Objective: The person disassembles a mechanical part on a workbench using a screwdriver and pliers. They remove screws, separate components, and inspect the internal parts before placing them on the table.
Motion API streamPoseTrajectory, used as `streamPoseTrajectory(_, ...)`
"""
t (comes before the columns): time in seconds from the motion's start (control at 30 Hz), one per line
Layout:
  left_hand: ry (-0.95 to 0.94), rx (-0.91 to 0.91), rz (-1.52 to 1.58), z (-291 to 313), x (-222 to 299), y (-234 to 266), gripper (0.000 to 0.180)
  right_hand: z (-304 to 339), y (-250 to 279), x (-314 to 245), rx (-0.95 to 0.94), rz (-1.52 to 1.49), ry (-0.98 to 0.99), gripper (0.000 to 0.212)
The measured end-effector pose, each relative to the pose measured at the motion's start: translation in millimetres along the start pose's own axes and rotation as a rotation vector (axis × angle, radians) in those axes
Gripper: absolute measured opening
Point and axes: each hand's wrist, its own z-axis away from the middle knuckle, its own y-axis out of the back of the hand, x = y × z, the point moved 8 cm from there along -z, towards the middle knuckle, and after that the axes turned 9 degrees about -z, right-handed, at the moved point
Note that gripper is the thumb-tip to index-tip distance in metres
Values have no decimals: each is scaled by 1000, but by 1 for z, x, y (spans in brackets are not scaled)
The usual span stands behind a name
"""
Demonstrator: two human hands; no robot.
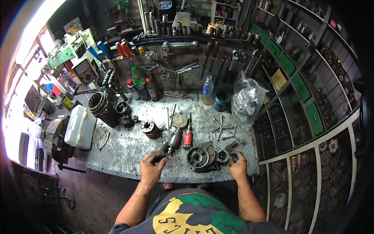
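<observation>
My left hand (152, 168) is at the bench's near edge, fingers curled and thumb close to them. It is beside the shaft end of a dark motor armature (175, 139); whatever is between the fingers is hidden. My right hand (238, 168) is closed around a slim blue-handled tool (233, 158), over a small round metal part (223, 156). That part lies against a round metal housing (198, 157) with a bearing-like ring in its open face. A red-bodied tool (187, 139) lies between the armature and the housing.
A hollow metal cylinder (150, 129) and a round metal cover (180, 121) sit farther back. Cross-shaped wrenches (222, 128) lie to the right. Bottles (140, 83), a blue tin (221, 101) and a bagged part (247, 102) stand behind. A white case (80, 126) and a vise (55, 134) are left.
</observation>
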Motion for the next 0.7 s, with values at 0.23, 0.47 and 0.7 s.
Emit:
streamPoseTrajectory(0.23, 25, -11, -12, -9, -9, 0, 20, -4, -10, 9, -216, 111, -202, 35)
streamPoseTrajectory(0.47, -274, -68, -530, -119, -8, -22, 30, -46, -27, 22, -38, 86, -115, 43)
streamPoseTrajectory(0.7, -201, -499, -1069, -243, -69, -122, 30, -85, -84, 20, -137, 296, 77, 45)
